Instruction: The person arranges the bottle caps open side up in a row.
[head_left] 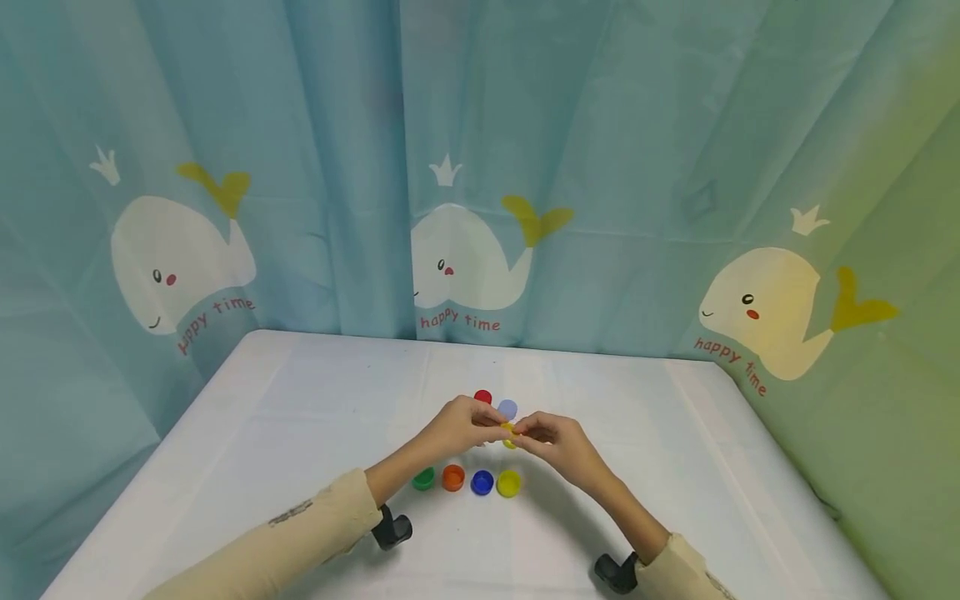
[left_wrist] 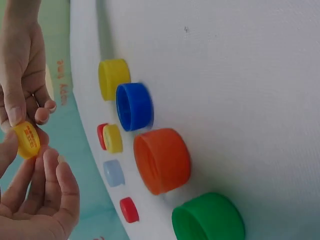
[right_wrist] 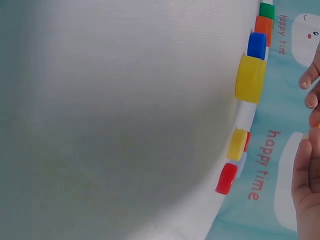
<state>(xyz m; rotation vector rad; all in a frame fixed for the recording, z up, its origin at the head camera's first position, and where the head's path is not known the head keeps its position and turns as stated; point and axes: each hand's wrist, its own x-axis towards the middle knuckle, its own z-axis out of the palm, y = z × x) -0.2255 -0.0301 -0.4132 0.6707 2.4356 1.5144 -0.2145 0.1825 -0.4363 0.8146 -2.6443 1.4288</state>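
Two hands: the left hand (head_left: pixel 467 422) and right hand (head_left: pixel 557 446) meet above a white table (head_left: pixel 315 400), thumbs and fingers of both pinching one small yellow cap (left_wrist: pixel 28 140).
Held cap: between the two hands, clear of the tabletop; reddish print shows on its face.
Near row, left to right: green cap (head_left: pixel 423 477), orange cap (head_left: pixel 453 477), blue cap (head_left: pixel 482 482), large yellow cap (head_left: pixel 508 483), all hollow side up and closely spaced.
Far group, beyond the row: red cap (head_left: pixel 483 397), light-blue cap (head_left: pixel 507 409), second small yellow cap (left_wrist: pixel 114 138), with another red cap (left_wrist: pixel 102 136) just beside it; whether these last two touch cannot be told.
Sleeves (head_left: pixel 300 525): beige, a black device (head_left: pixel 392 528) at each wrist.
Curtain (head_left: pixel 337 167): blue-green, printed with white whales (head_left: pixel 468 258) and "happy time".
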